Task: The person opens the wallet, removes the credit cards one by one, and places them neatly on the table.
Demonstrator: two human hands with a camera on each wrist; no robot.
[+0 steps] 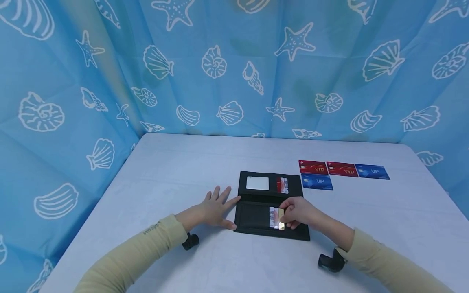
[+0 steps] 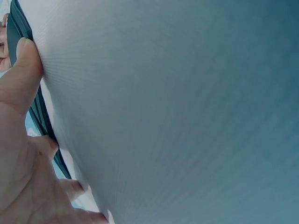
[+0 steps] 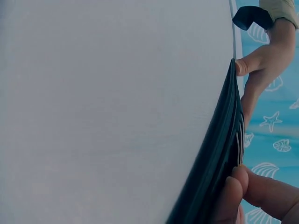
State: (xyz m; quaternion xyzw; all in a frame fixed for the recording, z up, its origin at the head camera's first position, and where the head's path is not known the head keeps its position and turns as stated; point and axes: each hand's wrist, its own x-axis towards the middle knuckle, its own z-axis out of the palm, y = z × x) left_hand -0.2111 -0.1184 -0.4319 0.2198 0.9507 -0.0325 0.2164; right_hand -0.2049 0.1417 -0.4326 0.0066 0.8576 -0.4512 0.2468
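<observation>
A black wallet [image 1: 253, 216] lies unfolded on the table. My left hand [image 1: 215, 211] has its fingers spread, with thumb and fingertips at the wallet's left edge; the left wrist view shows the thumb [image 2: 29, 60] against that edge. At the lower half's slots, my right hand [image 1: 300, 211] pinches a gold card [image 1: 281, 221] by its right side. Pale patterned cards [image 1: 273, 217] sit just left of it. In the right wrist view, thumb and index finger [image 3: 264, 186] meet at the card edges. The upper half holds a red card [image 1: 279, 185] beside pale ones and a white window [image 1: 257, 183].
Beyond the wallet, to the right, lie two red VIP cards [image 1: 313, 167] [image 1: 342, 169] and two blue VIP cards [image 1: 372, 171] [image 1: 317, 182]. The white table [image 1: 190, 162] ends at a blue seashell curtain [image 1: 234, 73]. Black wrist devices [image 1: 190, 241] [image 1: 332, 261] hang under both sleeves.
</observation>
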